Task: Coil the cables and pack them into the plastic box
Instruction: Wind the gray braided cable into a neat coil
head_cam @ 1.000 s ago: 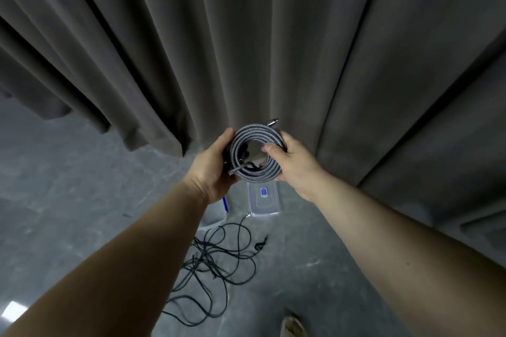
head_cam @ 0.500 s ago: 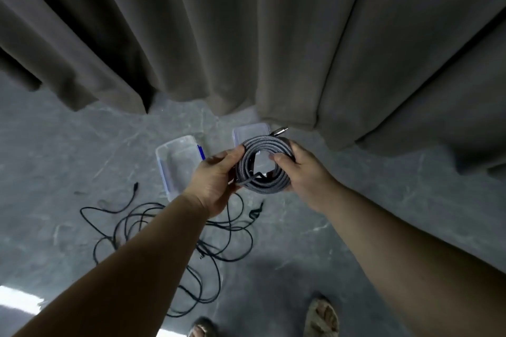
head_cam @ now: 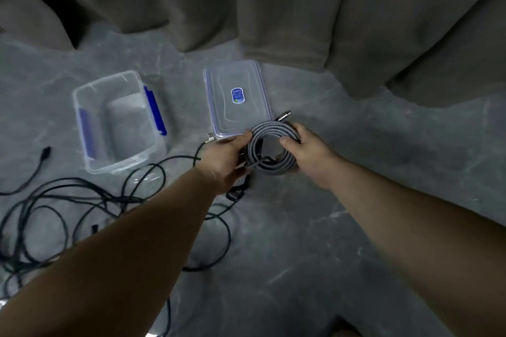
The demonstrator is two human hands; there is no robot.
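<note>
A grey braided cable (head_cam: 273, 145) wound into a round coil hangs between both hands above the floor, one metal plug sticking up at its far side. My left hand (head_cam: 221, 161) grips the coil's left side and my right hand (head_cam: 309, 153) pinches its right side. The clear plastic box (head_cam: 117, 123) with blue side clips stands open and empty on the floor to the left. Its clear lid (head_cam: 236, 98) with a blue sticker lies just beyond the coil. Loose black cables (head_cam: 82, 200) sprawl tangled on the floor under my left forearm.
A grey-brown curtain (head_cam: 273, 8) hangs along the far side, its hem touching the grey stone floor (head_cam: 301, 241). A USB plug (head_cam: 209, 137) of a black cable lies by the lid's near corner. A foot shows at the bottom edge (head_cam: 345, 332).
The view has tilted down from the curtain to the floor, bringing the open box, the lid and the loose cables into sight. Both hands have kept hold of the coil and lowered it.
</note>
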